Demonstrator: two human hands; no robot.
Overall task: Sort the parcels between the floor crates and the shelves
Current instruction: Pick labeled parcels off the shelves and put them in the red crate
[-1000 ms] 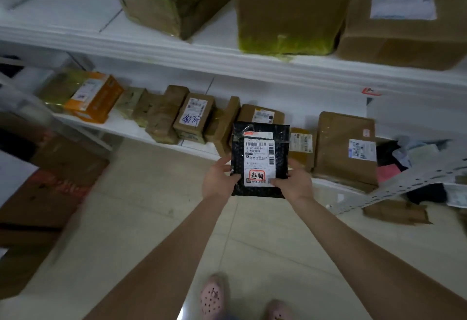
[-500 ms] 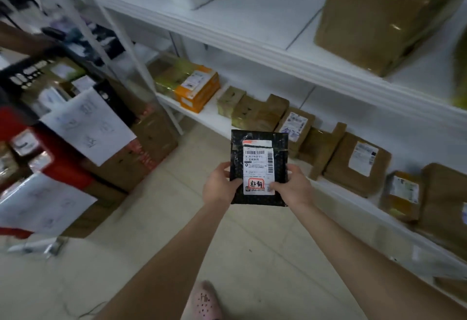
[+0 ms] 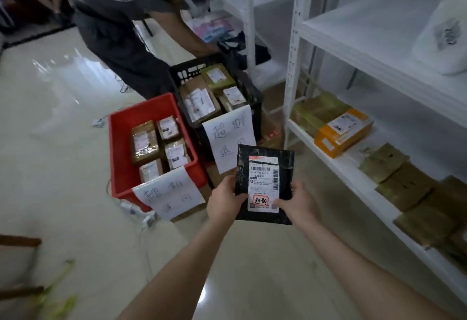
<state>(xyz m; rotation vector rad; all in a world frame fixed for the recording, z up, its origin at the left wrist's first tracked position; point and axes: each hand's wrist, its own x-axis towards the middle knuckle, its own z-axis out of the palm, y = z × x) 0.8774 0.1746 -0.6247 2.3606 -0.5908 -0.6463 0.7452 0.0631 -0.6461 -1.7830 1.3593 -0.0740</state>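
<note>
Gripping a black parcel [image 3: 285, 180] by its lower edge, both hands hold it upright in the air, just right of the red crate [image 3: 121, 140] and nearer the camera than it. The left hand [image 3: 225, 199] clasps the parcel's lower left side with the thumb on the front face. The right hand [image 3: 295, 203] clasps the lower right side, its thumb reaching the bottom corner of the white shipping label [image 3: 263, 180], next to a red-framed stamp. The label faces the camera and shows a barcode along its top.

The red crate stands on the pale tiled floor [image 3: 63, 117] and holds several brown taped parcels [image 3: 144, 142], each with a white label. A handwritten paper sign [image 3: 169, 193] hangs over its near rim. Touching the red crate at its far right corner is a black crate [image 3: 187, 72], also filled with brown parcels, and a second handwritten sign [image 3: 228, 137] hangs over the rim nearest the held parcel. Beyond the red crate, a second person in dark clothes [image 3: 118, 29] bends over the black crate with one arm reaching down by its far rim.

Well to the right of the red crate runs a white shelf unit [image 3: 358, 185]. An orange box [image 3: 343, 132] and a row of brown parcels sit on its lower board, and a white parcel [image 3: 444, 39] lies on the board above.
</note>
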